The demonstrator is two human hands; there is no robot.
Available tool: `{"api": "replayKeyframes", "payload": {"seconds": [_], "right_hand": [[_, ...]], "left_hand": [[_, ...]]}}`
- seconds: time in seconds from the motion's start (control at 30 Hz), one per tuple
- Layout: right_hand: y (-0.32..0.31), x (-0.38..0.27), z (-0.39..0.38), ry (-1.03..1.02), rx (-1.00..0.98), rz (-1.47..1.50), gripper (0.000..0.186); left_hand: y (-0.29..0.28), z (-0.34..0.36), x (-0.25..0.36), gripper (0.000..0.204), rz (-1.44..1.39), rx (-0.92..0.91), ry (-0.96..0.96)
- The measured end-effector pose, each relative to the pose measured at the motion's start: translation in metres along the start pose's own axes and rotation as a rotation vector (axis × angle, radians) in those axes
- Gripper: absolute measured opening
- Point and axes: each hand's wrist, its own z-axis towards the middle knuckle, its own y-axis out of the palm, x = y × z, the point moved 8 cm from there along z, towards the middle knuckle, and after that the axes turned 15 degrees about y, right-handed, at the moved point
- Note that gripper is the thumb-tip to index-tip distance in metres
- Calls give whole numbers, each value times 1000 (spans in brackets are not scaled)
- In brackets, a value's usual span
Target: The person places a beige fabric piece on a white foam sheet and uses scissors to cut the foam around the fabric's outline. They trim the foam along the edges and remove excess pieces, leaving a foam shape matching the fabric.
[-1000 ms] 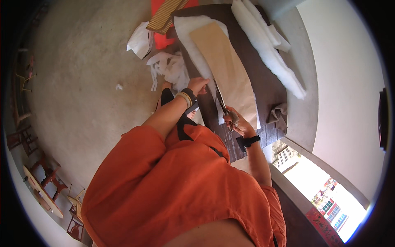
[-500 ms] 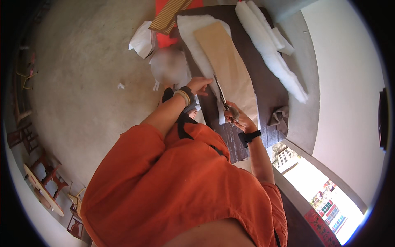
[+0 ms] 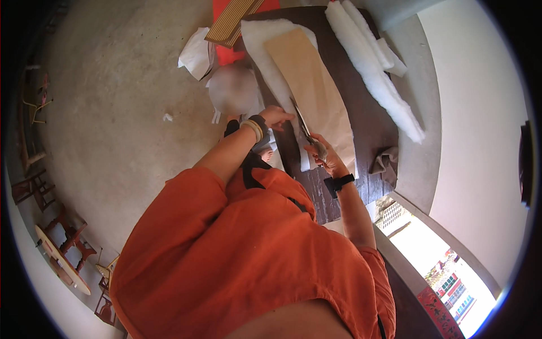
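Observation:
A long brown paper sheet (image 3: pixel 307 73) lies on white fluffy batting (image 3: pixel 259 39) on the dark table (image 3: pixel 372 118). My right hand (image 3: pixel 329 157) is closed on the handles of metal scissors (image 3: pixel 301 120), whose blades reach along the paper's left edge over the batting. My left hand (image 3: pixel 274 116) is at that left edge of the batting, left of the blades, fingers closed, seemingly pinching the batting's edge; what lies between the fingertips is too small to make out.
Rolled white batting (image 3: pixel 372 79) and a grey cloth (image 3: pixel 383 161) lie on the table's right side. A striped board (image 3: pixel 228 22), white bag (image 3: pixel 196 53) and blurred white scraps (image 3: pixel 213 104) are beyond my left hand. Chairs (image 3: pixel 73 237) stand far left; a wall (image 3: pixel 463 113) rises right.
My right hand and the scissors have moved a little forward along the paper's left edge. The view has shifted slightly; my left hand stays at the batting's edge.

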Motion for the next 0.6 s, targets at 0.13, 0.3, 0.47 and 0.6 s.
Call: {"api": "replayKeyframes", "payload": {"seconds": [0.13, 0.3, 0.47, 0.6], "right_hand": [[-1, -6, -9, -18, 128, -96, 55], [7, 1, -10, -29, -14, 5, 57], [0, -6, 10, -68, -127, 17, 61], [-3, -20, 27, -100, -69, -27, 63]], "left_hand": [[-1, 0, 1, 33, 20, 1, 8], [-5, -1, 2, 32, 40, -9, 19], [-5, 2, -1, 33, 84, -17, 1], [-6, 6, -1, 34, 105, -18, 22]]}}
